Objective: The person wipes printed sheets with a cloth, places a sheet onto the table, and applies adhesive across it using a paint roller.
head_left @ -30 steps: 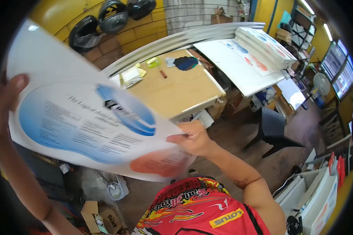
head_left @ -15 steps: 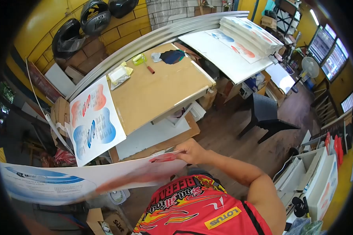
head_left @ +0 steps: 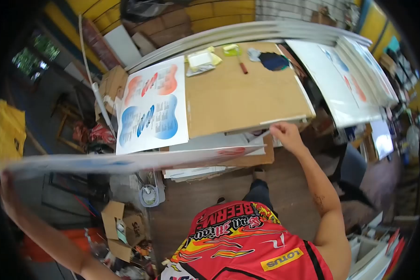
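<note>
Sheet [head_left: 126, 162], printed and seen nearly edge-on, was held before the counter [head_left: 247, 102]; the left hand [head_left: 7, 183] grasped its left end, the right hand [head_left: 284, 134] pinched a pale strip [head_left: 258, 136] near its right end.

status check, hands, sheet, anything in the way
Left hand on printed sheet, left end. Right hand pinching pale strip near its right end. Sheet near edge-on, blurred. Second sheet, red-handled tool on table.
</note>
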The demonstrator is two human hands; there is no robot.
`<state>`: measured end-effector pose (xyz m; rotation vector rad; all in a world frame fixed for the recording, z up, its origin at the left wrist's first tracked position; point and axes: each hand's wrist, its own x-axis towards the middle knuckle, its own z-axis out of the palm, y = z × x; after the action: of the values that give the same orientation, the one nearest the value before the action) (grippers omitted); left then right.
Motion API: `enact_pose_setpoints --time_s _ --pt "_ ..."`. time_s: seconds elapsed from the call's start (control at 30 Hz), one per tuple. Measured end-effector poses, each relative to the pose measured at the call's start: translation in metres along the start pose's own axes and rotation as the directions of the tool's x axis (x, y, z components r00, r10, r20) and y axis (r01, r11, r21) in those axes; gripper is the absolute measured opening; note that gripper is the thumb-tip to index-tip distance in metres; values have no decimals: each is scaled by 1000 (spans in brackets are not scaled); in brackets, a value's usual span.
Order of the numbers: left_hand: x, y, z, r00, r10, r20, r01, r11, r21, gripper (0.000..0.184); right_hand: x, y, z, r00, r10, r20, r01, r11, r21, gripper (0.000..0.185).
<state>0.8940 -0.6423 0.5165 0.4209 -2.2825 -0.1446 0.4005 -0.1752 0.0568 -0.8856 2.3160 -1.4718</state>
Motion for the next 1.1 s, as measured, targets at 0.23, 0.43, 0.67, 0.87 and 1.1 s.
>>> enact_pose_setpoints --time_s 0.23,0.43,0.67,0.87,1.1 --pt "112 153 209 702 661 266 -236 568 -788 32 161 -126 2 722 -336 605 137 926 351 58" --pt "171 219 263 501 821 273 -266 446 -854 26 163 -149 31 387 -561 732 128 818 560 86" --pt "208 262 256 113 905 410 -346 423 -837 25 149 -120 48 394 -559 730 -80 770 633 80" --pt "197 273 211 85 805 588 -345 577 -740 16 83 -119 88 393 -737 549 12 602 799 60" --pt "105 267 166 464 587 663 -267 807 -527 14 -49 -122 114 165 -850 501 12 509 860 53"
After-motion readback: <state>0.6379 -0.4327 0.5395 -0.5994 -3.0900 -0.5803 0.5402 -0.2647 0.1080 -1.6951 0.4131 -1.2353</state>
